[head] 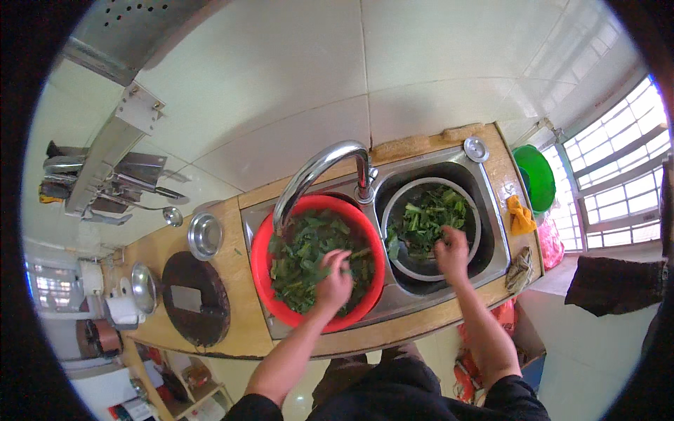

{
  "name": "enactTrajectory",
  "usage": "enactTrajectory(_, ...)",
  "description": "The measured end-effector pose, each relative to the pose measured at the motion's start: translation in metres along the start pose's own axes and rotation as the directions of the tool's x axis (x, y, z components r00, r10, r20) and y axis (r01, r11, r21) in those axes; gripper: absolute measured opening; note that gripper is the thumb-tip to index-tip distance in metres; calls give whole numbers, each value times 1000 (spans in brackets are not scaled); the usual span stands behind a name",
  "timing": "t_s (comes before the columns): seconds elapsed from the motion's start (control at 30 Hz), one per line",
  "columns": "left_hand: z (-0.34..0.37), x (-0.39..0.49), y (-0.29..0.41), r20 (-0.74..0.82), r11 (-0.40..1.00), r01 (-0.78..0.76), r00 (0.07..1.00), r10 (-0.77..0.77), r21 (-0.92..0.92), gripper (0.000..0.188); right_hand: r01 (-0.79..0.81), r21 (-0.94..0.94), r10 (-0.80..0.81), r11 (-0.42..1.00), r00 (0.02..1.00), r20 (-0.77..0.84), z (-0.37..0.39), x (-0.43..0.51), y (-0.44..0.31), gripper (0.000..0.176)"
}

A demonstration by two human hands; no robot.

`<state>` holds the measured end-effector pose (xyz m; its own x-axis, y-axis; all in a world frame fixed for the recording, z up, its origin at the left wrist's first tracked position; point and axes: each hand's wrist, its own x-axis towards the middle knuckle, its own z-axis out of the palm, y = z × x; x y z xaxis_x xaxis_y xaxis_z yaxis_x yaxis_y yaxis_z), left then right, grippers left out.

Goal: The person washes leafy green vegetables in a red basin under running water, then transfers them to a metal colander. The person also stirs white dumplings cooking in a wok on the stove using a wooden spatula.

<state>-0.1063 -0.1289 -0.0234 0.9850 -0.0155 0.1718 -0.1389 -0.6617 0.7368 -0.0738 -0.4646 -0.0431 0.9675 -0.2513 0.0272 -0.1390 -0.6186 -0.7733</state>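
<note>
A red plastic basin [259,284] sits over the left sink bowl, filled with leafy greens [310,237] in water. My left hand [335,279] is over these greens with its fingers bent; a green leaf shows beside them, but whether they grip it is unclear. In the right sink bowl [495,247] stands a round metal basin [387,221] holding a smaller heap of cut greens [437,210]. Above the near right part of that heap is my right hand [451,252], its fingers curled and partly hidden. A chrome faucet [321,158] arches over the red basin's rim.
Left of the sink are a round dark chopping board [184,321] with a cleaver [187,299] on it and a metal bowl [205,237]. A sink strainer [476,149], an orange cloth [521,216] and a grey rag [520,269] lie along the right edge.
</note>
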Motion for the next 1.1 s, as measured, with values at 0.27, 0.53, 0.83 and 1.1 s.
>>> enactTrajectory(0.27, -40, -72, -93, 592, 816, -132, 753, -287, 563, 60, 299, -267, -57, 916, 757, 651, 151, -105, -144, 61)
enactTrajectory(0.53, -17, 26, -132, 182, 785, 475, 798, -575, 398, 58, 72, -353, 181, 933, 753, 633, 235, -81, -116, 54)
enactTrajectory(0.83, -92, -13, -138, 172, 869, 489, 853, -494, 69, 40, -127, 90, 124, 988, 992, 38, 218, -47, -145, 44)
enactTrajectory(1.1, -64, -58, -112, 438, 819, 151, 784, -440, 553, 95, 735, -351, -123, 580, 505, 854, 216, -107, -148, 81)
